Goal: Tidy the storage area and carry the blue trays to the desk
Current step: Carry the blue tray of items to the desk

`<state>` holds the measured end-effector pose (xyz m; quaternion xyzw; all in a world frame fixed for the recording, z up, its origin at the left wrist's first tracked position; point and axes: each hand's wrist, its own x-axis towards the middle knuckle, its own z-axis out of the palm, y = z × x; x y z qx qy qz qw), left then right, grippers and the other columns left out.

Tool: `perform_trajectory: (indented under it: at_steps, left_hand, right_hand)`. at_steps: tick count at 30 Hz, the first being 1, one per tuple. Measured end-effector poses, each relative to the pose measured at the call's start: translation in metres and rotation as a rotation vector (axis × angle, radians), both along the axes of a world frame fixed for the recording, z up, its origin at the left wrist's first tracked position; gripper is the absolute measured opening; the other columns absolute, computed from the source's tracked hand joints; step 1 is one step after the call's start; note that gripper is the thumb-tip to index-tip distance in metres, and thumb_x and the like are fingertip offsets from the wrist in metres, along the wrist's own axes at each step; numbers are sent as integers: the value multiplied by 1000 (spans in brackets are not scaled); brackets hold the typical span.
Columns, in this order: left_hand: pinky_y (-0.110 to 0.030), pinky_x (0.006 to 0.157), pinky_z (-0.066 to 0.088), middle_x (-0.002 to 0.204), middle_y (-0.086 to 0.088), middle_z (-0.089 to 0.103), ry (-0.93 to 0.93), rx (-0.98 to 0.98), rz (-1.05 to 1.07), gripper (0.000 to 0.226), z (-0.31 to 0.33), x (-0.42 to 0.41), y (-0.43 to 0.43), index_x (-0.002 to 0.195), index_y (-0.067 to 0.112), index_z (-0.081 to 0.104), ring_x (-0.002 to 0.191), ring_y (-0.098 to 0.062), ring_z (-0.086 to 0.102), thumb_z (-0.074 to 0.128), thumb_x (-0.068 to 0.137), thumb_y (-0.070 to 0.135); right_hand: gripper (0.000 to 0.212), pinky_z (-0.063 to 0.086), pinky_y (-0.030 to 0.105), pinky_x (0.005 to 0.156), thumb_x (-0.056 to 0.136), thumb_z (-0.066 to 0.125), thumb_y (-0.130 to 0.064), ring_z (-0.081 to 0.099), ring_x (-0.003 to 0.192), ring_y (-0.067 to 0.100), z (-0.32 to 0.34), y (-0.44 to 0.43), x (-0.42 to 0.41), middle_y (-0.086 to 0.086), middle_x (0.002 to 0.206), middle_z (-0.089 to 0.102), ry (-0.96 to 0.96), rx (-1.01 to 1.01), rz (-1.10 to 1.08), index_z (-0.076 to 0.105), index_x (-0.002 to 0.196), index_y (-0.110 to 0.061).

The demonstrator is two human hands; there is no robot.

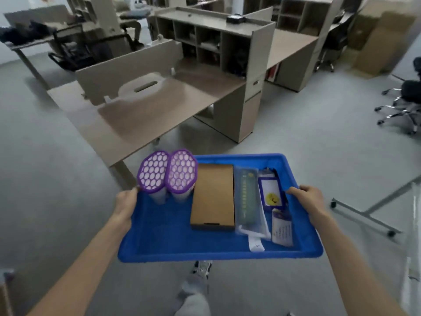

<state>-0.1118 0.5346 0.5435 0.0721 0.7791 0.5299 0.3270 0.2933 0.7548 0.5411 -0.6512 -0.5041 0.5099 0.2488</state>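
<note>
I hold a blue tray (164,233) level in front of me, above the grey floor. My left hand (125,201) grips its left rim and my right hand (307,199) grips its right rim. In the tray stand two white cups with purple honeycomb lids (167,171) at the far left. Beside them lies a brown cardboard box (213,195), then a clear packet with a green strip (247,199), and blue card holders (272,195) at the right. The brown desk (141,115) stands just ahead, its near corner past the tray's far left edge.
A low partition (127,74) and a cubby shelf unit (214,44) rise behind the desk. Office chairs (403,106) stand at the right, a wheeled metal frame (364,215) near my right arm. More desks and cardboard boxes (382,39) fill the back. My foot (200,277) shows below the tray.
</note>
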Motion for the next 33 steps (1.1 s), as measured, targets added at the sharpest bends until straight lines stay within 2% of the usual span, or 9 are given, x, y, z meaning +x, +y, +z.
perform_trajectory:
  at_steps: [3,7,9,11,14,18,22,29,33]
  left_hand:
    - [-40,81,54,105,-12,69,5,34,-111,24,-3,-11,113,104,7,67,95,-27,64,59,94,28]
    - [-45,89,49,103,-9,67,-26,45,-281,19,3,-20,264,90,11,67,100,-28,61,60,95,28]
    - [-37,80,45,91,-3,63,-13,58,-331,20,10,-16,343,78,15,62,89,-20,57,58,96,24]
    - [-32,68,43,82,1,60,-18,77,-383,25,15,-7,419,74,14,59,77,-14,54,57,97,21]
    - [-30,62,41,78,0,58,-12,79,-427,26,11,9,529,74,12,57,76,-15,53,56,98,23]
    - [-31,63,38,81,1,57,24,65,-455,22,-5,33,654,82,12,57,79,-16,52,55,98,27]
    - [-33,64,36,85,-3,53,73,3,-417,21,-9,63,791,83,15,53,81,-19,49,52,98,30]
    - [-35,71,40,87,-7,60,45,4,-401,21,0,98,1011,88,11,56,81,-23,54,54,96,31]
    - [-33,69,35,88,-3,48,12,54,-383,21,-19,103,1153,79,22,46,85,-19,45,57,92,35]
  right_hand:
    - [26,48,34,56,77,74,-17,61,62,27,-4,68,8,17,74,67,-13,-5,-131,67,86,7]
    - [28,49,38,57,76,75,-18,63,60,28,7,150,21,21,72,71,-37,-3,-316,66,80,9]
    - [28,44,36,56,80,75,-18,57,55,24,11,195,28,15,60,63,-34,14,-387,61,69,3]
    - [38,44,38,59,81,76,-28,57,61,23,7,246,38,20,63,60,-10,39,-454,62,72,6]
    - [42,45,43,61,83,72,-45,54,65,25,-6,331,57,15,68,56,33,45,-523,60,72,-6]
    - [46,53,47,68,85,65,-54,63,69,30,-18,446,79,22,78,68,99,7,-559,65,83,-8]
    - [51,53,47,66,87,65,-53,64,68,31,-21,584,112,33,90,70,100,-5,-537,66,80,-3]
    - [54,58,54,79,93,63,-43,71,77,34,6,814,141,23,88,75,125,-19,-499,68,93,11]
    - [44,58,46,74,95,62,-41,71,71,34,6,957,148,16,79,75,107,-7,-482,69,85,1]
